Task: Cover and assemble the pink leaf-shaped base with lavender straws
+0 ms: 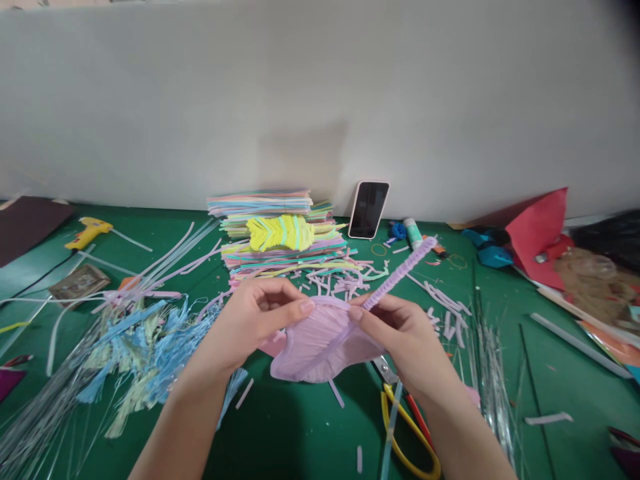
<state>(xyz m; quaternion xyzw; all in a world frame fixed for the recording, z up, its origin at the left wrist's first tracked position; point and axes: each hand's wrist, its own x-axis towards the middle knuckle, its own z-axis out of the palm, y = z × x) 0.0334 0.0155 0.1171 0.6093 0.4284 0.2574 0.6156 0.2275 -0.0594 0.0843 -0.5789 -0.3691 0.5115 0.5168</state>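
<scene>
Between my two hands hangs a lilac leaf-shaped piece [320,343], pleated and edged with a fuzzy rim like pipe cleaner. A wrapped lilac stem [403,272] slants up and right from it, past my right hand. My left hand [267,317] pinches the upper left rim between thumb and forefinger. My right hand [393,327] pinches the upper right rim near the stem's base. Beneath my right hand, partly hidden by it, lie scissors [407,433] with yellow and red handles. Lilac offcuts [337,283] are scattered behind the leaf piece.
A yellow leaf-shaped piece [280,232] rests on bundled coloured pipe cleaners [260,202]. A phone [369,210] leans against the wall. At left are a yellow glue gun [89,233] and blue tassels [175,340]; at right, clear rods [493,373] and red paper [540,233].
</scene>
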